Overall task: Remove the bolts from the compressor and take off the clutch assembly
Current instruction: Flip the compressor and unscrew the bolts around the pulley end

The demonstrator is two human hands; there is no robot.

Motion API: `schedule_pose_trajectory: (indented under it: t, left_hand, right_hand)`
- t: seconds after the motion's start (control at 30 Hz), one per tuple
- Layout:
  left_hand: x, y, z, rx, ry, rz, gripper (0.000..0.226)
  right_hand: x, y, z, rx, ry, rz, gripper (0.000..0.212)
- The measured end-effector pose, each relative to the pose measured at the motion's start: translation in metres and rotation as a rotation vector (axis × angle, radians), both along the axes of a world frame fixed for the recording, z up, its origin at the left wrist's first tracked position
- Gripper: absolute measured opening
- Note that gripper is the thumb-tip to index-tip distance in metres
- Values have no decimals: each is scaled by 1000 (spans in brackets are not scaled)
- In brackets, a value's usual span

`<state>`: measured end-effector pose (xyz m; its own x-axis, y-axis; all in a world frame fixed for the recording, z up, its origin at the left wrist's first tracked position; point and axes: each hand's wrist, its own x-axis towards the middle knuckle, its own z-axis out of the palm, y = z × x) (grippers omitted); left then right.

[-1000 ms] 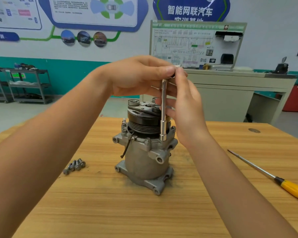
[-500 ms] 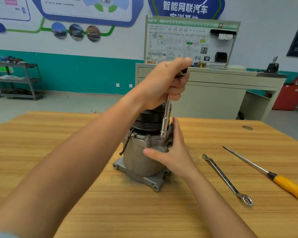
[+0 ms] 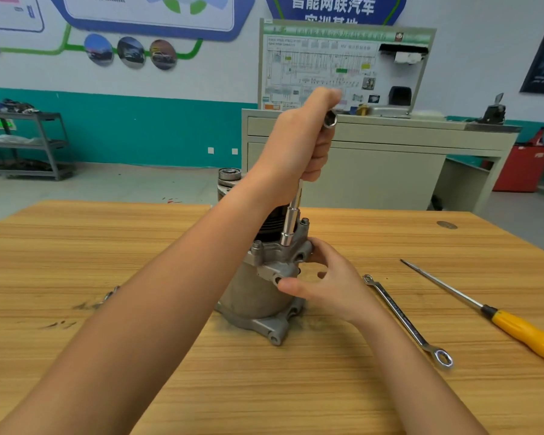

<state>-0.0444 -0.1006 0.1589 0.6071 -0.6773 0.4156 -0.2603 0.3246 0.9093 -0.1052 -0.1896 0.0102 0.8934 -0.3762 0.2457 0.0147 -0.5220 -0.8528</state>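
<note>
Compressor upright on the table, left hand fisted round the socket wrench, right hand gripping the top flange.

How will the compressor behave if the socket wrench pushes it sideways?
Probably heavy: the compressor looks like solid cast metal. Standing tall on a small base, it might tip or slide on the smooth table. The right hand gripping its flange likely steadies it.
</note>
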Motion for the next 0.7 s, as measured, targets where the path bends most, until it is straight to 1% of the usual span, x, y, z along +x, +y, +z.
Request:
schedule_pose_trajectory:
  t: [0.1,0.23,0.37,0.4,0.47,0.5,0.57,0.6,0.7]
  left_hand:
    - [-3,-2,-3,-103,62,163,45]
    - [-4,0,-4,-230,180,310,41]
    - [-11,-9,-6,-225,101,460,38]
    - [-13,-11,-7,-224,76,489,38]
    - [-16,-12,-7,-244,57,527,41]
    - [-17,-12,-7,-258,63,536,43]
    - [-18,-12,-7,-271,76,541,45]
    - [-19,-12,-7,-272,76,540,45]
    - [-21,-12,-7,-258,70,504,46]
  right_hand:
    - [0,0,-1,-11,6,-53,63]
    - [0,2,-3,39,-1,-44,64]
    - [0,4,-8,106,-36,-34,69]
    - [0,5,-9,111,-44,-30,79]
    - [1,6,-13,113,-46,-27,109]
    - [1,6,-14,111,-44,-29,119]
    - [1,8,-15,99,-50,-39,127]
    - [3,7,-15,88,-54,-46,124]
    - [6,3,-16,69,-55,-71,101]
